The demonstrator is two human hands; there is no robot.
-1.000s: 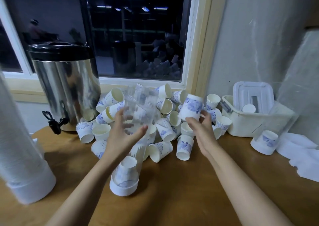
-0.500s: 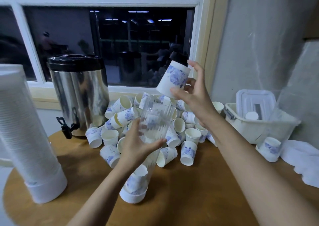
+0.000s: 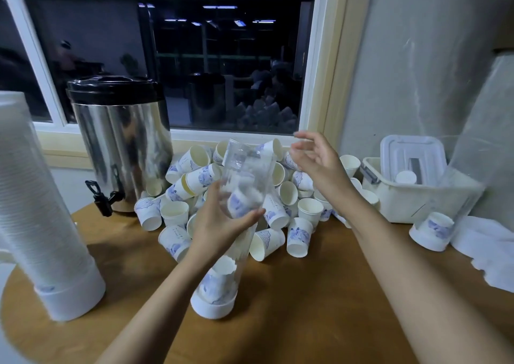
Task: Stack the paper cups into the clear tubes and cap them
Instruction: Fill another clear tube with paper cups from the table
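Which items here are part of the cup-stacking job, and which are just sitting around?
Job: clear tube, gripped by the left hand; cups stacked inside it; white base cap; loose cup pile; empty right hand; filled tube at left.
Idle: steel urn; white bin; white sheet at right.

Cups [image 3: 303, 219] behind tube [image 3: 246, 169], right of urn [image 3: 122, 147]

Dim cool indoor light, night-dark window [image 3: 222, 66] mirroring ceiling lamps, glare streaks on steel urn [image 3: 122, 147], right hand [image 3: 317, 163] and clear tube [image 3: 244, 169] motion-blurred, soft table [image 3: 306, 322] shadows, fisheye-bent edges.
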